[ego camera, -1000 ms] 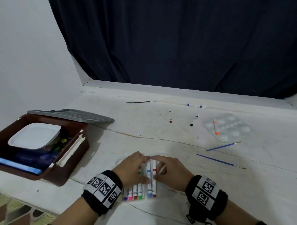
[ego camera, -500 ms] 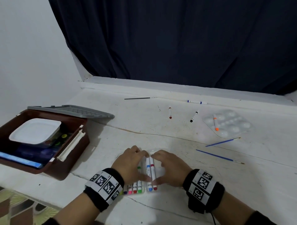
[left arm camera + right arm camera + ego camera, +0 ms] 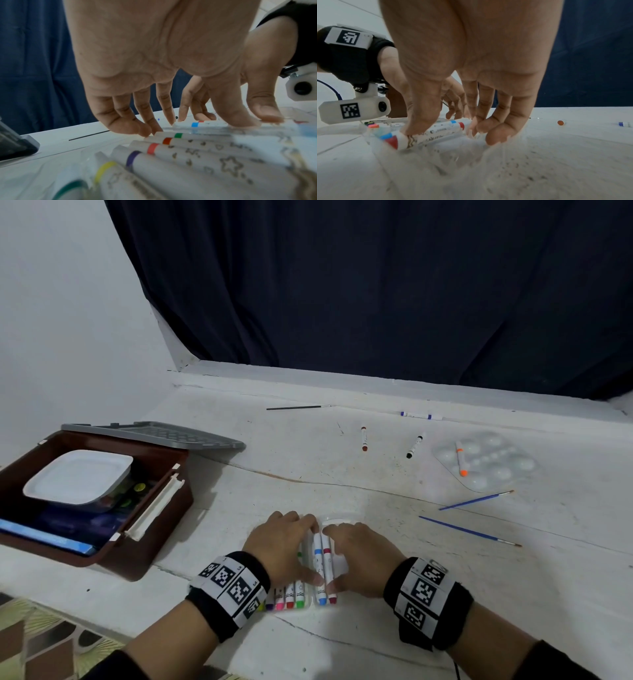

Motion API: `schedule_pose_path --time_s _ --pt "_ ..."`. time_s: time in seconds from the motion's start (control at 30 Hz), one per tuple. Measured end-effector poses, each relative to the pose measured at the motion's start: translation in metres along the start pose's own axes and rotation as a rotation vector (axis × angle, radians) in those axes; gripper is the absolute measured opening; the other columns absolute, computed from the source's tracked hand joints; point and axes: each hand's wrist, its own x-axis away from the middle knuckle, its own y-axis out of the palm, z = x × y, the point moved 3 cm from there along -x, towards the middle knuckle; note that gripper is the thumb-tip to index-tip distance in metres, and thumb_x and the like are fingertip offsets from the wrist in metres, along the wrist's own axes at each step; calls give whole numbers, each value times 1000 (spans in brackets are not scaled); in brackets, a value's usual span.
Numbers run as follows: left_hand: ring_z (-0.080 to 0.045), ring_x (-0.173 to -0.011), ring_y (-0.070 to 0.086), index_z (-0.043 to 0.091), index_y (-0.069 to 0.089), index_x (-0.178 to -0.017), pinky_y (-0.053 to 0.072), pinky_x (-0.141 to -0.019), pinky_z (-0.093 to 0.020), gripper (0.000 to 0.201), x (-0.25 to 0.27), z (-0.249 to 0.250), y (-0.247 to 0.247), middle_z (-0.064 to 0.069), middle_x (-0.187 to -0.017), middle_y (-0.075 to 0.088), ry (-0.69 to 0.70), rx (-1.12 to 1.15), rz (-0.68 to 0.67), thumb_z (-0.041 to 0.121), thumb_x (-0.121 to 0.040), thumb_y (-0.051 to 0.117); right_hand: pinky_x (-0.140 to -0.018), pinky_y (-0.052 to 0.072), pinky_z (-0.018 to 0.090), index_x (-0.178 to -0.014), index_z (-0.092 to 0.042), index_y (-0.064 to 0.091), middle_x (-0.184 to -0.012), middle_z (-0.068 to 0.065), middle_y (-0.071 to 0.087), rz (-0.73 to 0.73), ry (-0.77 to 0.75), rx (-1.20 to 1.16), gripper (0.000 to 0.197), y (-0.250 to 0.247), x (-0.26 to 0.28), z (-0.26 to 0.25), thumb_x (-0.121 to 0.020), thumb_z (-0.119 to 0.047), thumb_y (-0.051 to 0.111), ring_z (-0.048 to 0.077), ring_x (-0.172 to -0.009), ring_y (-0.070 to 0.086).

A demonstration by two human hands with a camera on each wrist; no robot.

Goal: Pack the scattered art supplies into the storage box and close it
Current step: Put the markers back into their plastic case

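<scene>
A clear marker tray (image 3: 337, 521) lies near the table's front edge and holds several white markers (image 3: 197, 151) with coloured bands. My left hand (image 3: 284, 546) arches over the left row, its fingertips (image 3: 154, 129) at the far ends and its thumb (image 3: 235, 115) pressing down beside the blue marker (image 3: 318, 563). My right hand (image 3: 359, 553) covers the tray's right side. Its thumb (image 3: 423, 119) presses on the red marker (image 3: 436, 134), and its fingers (image 3: 496, 134) touch down at the far end. The brown storage box (image 3: 150, 546) stands open at the left.
The box's grey lid (image 3: 154, 434) hangs behind it, and a white dish (image 3: 78, 477) sits inside. Farther back lie a brown marker (image 3: 364, 438), a black marker (image 3: 414, 445), a blue marker (image 3: 421, 416), a black brush (image 3: 298, 407), two blue brushes (image 3: 476, 500) and a clear palette (image 3: 493, 470) bearing an orange marker (image 3: 460, 458).
Both hands stay pressed on the marker tray and have barely shifted. Nothing was picked up or let go.
</scene>
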Motion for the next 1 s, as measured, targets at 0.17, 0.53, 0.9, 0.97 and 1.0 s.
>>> schedule_pose_path --time_s 0.17,0.53,0.9,0.97,1.0 --pt "-12 -105 46 36 51 -125 45 -92 -32 68 1 1 -3 12 -115 55 16 -21 1 63 -68 78 -88 51 36 -121 -19 56 -116 1 61 10 -24 59 63 -1 -4 2 -71 -50 80 20 -103 58" --pt "-3 -94 55 45 51 -119 48 -84 -20 50 -19 -1 -22 15 -112 50 124 286 104 61 -77 72 -80 49 21 -115 -30 61 -97 -16 58 382 8 -345 27 -26 17 58 -89 -30 64 2 -85 57" --pt "-6 -83 59 36 61 -98 40 -71 -9 15 -136 37 -53 6 -95 61 194 614 377 32 -88 72 -71 49 30 -92 -25 66 -79 -12 59 707 314 -267 13 -76 19 187 -82 -18 68 9 -76 58" --pt "-7 -88 58 41 58 -98 41 -76 -12 15 -166 44 -52 3 -97 59 182 548 341 35 -90 69 -78 51 35 -100 -26 66 -88 -11 60 649 393 -230 16 -82 13 213 -84 -24 66 16 -87 60" --pt "-11 -91 59 44 56 -99 43 -81 -18 14 -182 46 -51 1 -99 58 165 516 304 41 -89 65 -82 51 37 -107 -27 65 -95 -9 61 605 430 -203 21 -84 9 225 -86 -27 63 19 -96 60"
